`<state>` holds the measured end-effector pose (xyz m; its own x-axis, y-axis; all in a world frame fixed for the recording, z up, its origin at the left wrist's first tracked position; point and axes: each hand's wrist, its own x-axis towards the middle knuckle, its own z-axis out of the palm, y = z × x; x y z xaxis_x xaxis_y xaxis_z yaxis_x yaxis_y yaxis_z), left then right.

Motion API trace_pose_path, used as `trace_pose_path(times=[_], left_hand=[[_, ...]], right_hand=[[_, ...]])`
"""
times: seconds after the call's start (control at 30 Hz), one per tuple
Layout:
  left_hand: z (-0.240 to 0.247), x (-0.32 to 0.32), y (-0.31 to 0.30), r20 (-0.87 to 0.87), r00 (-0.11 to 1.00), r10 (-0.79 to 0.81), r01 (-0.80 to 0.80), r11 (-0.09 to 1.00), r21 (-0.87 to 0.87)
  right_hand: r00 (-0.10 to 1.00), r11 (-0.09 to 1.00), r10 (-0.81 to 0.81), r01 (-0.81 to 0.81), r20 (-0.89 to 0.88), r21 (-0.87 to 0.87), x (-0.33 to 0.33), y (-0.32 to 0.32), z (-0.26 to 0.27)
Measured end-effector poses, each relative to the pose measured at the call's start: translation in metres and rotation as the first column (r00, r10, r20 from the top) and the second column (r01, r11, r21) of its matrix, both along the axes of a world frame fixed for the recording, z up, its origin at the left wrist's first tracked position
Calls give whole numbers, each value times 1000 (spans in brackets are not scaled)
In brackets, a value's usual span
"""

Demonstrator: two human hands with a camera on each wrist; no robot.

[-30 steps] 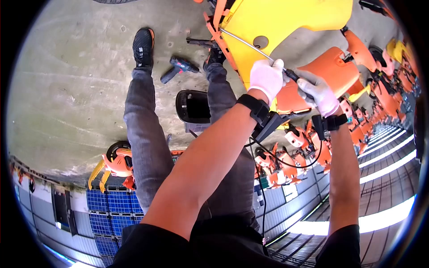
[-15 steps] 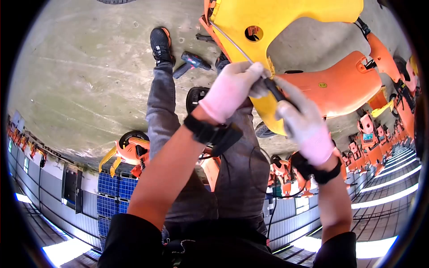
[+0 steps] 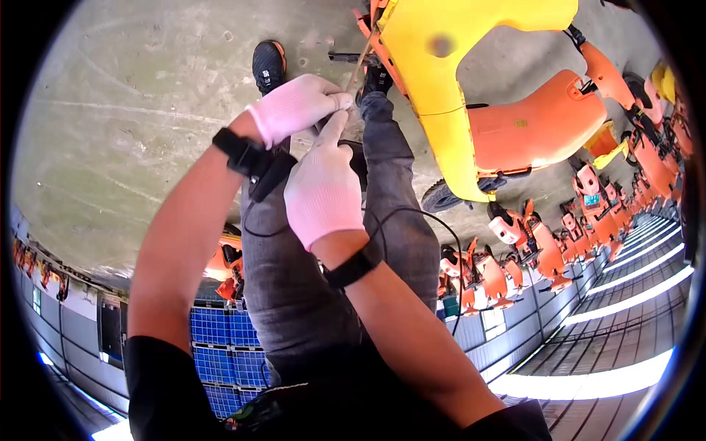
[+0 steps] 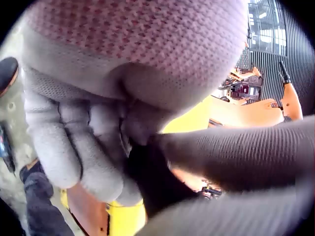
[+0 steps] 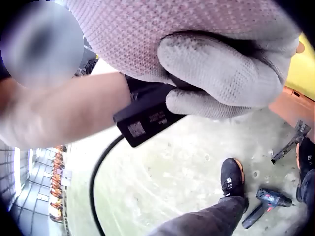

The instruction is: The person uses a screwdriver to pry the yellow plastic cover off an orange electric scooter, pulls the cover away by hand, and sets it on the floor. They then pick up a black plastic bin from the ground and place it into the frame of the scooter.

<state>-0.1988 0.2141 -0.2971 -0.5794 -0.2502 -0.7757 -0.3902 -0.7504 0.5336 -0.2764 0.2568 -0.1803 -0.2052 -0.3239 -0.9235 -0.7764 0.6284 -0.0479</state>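
Observation:
Both hands wear pink-and-white gloves and are close together over the legs in the head view. My left hand (image 3: 301,109) grips a long screwdriver (image 3: 359,66), its thin shaft slanting up to the edge where an orange strip meets the yellow body panel (image 3: 434,81) of a scooter. Below it, my right hand (image 3: 323,187) holds the handle, index finger pointing up along it. The black handle (image 4: 155,179) shows between the gloved fingers in the left wrist view. Curled right fingers (image 5: 211,69) fill the top of the right wrist view, hiding most of the handle.
An orange seat (image 3: 540,121) adjoins the yellow panel. On the concrete floor lies a cordless drill (image 5: 266,204) near a shoe (image 5: 232,177). A black cable (image 3: 434,217) hangs between the wrists. Rows of orange scooters (image 3: 544,246) stand at right; blue crates (image 3: 224,345) stand behind.
Both hands have moved left, away from the yellow panel, and the screwdriver's handle has swung left with them. Its shaft now slants up to the right, with the far end still at the panel's edge.

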Motion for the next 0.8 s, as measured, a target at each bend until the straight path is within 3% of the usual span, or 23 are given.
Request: trace_pose_path(times=[0.1, 0.13, 0.17, 0.27, 0.33, 0.37, 0.4, 0.43, 0.47, 0.63, 0.7, 0.8], left_hand=[[-2, 0, -12, -15, 996, -92, 93, 993, 72], [-4, -6, -9, -46, 998, -31, 33, 998, 53], [-8, -12, -9, -43, 987, -154, 152, 987, -46], [-18, -51, 17, -62, 996, 62, -65, 996, -53], [-9, -87, 23, -41, 969, 245, -242, 967, 80], [-2, -106, 23, 1, 933, 360, -356, 920, 164], [-7, -132, 29, 45, 899, 436, -438, 890, 126], [-14, -157, 33, 83, 857, 509, -515, 853, 82], [-2, -167, 21, 131, 798, 588, -602, 774, 196], [-28, -226, 14, 263, 695, 669, -714, 687, 138], [-40, -250, 6, 394, 557, 731, -814, 574, 87], [-47, -265, 1, 429, 498, 753, -854, 513, 91]], right_hand=[[999, 996, 51, -53, -16, -72, 5, 7, -6], [999, 997, 37, -37, -2, -62, -4, 8, -4], [999, 995, 51, -49, 17, -82, -17, 11, -4], [953, 955, 298, -297, 47, -23, -79, 8, -2], [910, 906, 409, -397, 62, -148, -133, 6, -2], [855, 858, 513, -509, 73, -70, -155, -13, 3], [803, 803, 594, -595, 50, 15, -180, -25, -3], [798, 802, 597, -591, 87, -81, -206, -35, -7], [815, 822, 568, -558, 113, -114, -224, -49, -14], [703, 756, 655, -612, 278, -232, -284, -90, -53], [656, 724, 687, -656, 313, -213, -295, -107, -66], [544, 610, 786, -760, 296, -224, -313, -121, -87]])
